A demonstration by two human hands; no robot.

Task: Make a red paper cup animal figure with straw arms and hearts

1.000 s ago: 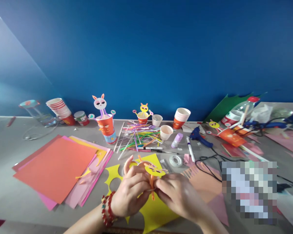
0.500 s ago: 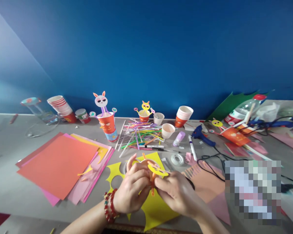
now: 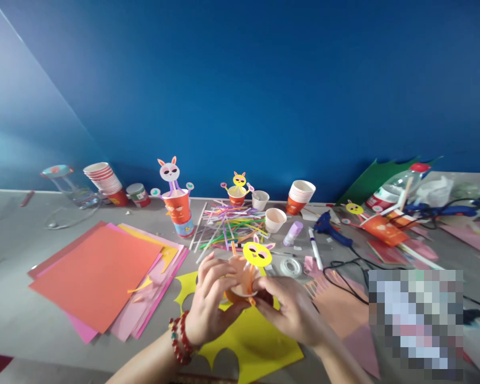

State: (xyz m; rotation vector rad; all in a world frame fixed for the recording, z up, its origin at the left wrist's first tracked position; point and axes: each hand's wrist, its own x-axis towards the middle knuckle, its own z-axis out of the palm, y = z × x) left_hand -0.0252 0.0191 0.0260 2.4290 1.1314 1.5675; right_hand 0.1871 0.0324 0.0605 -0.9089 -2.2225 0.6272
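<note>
A yellow rabbit face stands above the paper cup

Pale glare washes the left wall; outer edges look stretched.

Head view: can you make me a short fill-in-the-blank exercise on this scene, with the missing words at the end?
1. The left hand and the right hand hold a paper cup, and the rabbit face by it is coloured ____.
2. Beaded bracelets circle the person's ____ wrist.
3. The clear bottle has a ____ cap.
4. In the picture, the blue glue gun lies to the ____ of the loose straws.

Missing words: yellow; left; red; right.
</note>
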